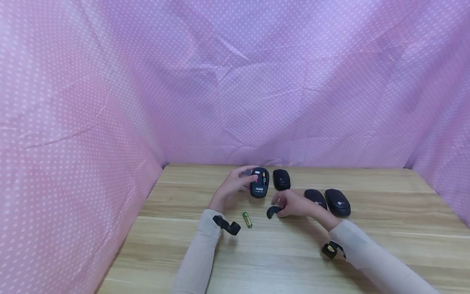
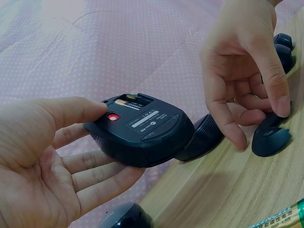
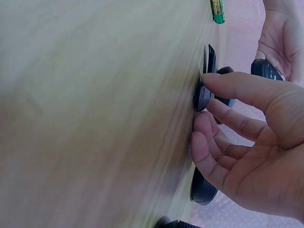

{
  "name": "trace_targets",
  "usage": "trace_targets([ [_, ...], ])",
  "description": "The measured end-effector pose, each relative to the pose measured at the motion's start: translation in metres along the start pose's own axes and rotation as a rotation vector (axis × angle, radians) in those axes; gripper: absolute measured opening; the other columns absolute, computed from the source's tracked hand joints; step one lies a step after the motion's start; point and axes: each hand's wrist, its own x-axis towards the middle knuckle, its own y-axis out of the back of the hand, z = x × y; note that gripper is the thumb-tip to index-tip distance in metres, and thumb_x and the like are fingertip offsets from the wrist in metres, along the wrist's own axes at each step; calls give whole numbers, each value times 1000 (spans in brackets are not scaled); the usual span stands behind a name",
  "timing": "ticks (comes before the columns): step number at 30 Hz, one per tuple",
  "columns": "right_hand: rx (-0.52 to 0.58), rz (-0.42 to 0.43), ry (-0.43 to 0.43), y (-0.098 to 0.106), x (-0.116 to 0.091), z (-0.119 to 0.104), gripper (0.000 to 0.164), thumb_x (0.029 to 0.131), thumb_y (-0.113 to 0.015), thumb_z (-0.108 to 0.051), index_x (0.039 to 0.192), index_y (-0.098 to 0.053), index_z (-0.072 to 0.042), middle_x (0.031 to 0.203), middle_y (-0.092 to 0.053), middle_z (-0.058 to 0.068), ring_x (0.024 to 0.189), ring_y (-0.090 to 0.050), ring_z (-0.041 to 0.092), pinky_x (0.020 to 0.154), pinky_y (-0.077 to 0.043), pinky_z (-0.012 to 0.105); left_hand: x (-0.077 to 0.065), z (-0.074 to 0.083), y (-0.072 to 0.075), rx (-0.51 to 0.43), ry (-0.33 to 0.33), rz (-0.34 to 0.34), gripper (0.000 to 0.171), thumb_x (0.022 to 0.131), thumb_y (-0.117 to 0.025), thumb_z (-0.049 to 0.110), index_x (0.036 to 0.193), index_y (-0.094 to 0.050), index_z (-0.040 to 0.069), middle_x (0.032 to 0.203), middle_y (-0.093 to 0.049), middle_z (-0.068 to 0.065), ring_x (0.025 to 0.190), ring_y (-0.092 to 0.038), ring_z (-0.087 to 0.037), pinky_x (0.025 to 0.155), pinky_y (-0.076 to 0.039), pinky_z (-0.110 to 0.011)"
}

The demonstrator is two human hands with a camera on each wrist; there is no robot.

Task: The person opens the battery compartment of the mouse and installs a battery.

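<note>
My left hand (image 1: 235, 180) grips a black computer mouse (image 1: 259, 188) with its underside turned up, thumb on the base and fingers beneath. The mouse's battery slot is uncovered, and a battery (image 2: 127, 103) lies in it. A red light (image 2: 113, 116) glows on the base near the thumb. My right hand (image 1: 293, 203) pinches a small black curved battery cover (image 2: 270, 137) between thumb and finger, right at the tabletop. A green and gold battery (image 1: 247, 219) lies on the table between the two forearms.
Behind the right hand stands a black mouse (image 1: 281, 179), right side up. Two more mice, one partly behind the right hand (image 1: 315, 197) and one farther right (image 1: 338, 202), sit on the wooden table (image 1: 396, 204). A pink dotted cloth (image 1: 257, 102) hangs along the back and sides.
</note>
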Motion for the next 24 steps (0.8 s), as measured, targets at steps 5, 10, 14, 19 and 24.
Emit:
trace_targets([
  [5, 3, -9, -15, 0, 0, -1, 34, 79, -82, -1, 111, -71, -1, 85, -67, 7, 73, -57, 12, 64, -50, 22, -1, 1, -1, 6, -14, -3, 46, 98, -68, 24, 142, -60, 20, 124, -68, -18, 84, -72, -16, 82, -63, -43],
  [10, 7, -10, -14, -1, -1, 1, 34, 78, -82, -1, 110, -71, -2, 83, -66, 6, 72, -57, 12, 63, -49, 23, -1, 0, -2, 20, -14, 1, 46, 98, -68, 25, 142, -60, 20, 125, -67, -18, 84, -71, -16, 80, -63, -40],
  [14, 19, -20, -3, -1, -1, 3, 35, 78, -81, 0, 111, -70, -2, 86, -66, 6, 74, -57, 13, 65, -49, 23, -2, 0, -3, 20, -9, 4, 46, 98, -68, 25, 143, -60, 21, 128, -65, -18, 85, -70, -15, 79, -63, -38],
  [19, 62, -48, 12, 3, -2, 2, 38, 78, -79, 2, 114, -69, 0, 91, -67, 9, 78, -58, 14, 67, -50, 24, -3, 0, -4, 10, -8, 8, 45, 98, -68, 25, 142, -61, 21, 126, -66, -17, 84, -70, -15, 78, -63, -36],
  [24, 86, -83, 24, 5, -3, 0, 40, 79, -76, 4, 118, -67, 1, 92, -70, 10, 76, -59, 15, 67, -49, 25, -4, -1, -5, 0, -17, 15, 45, 98, -68, 22, 142, -61, 19, 119, -70, -18, 79, -70, -15, 78, -63, -39],
])
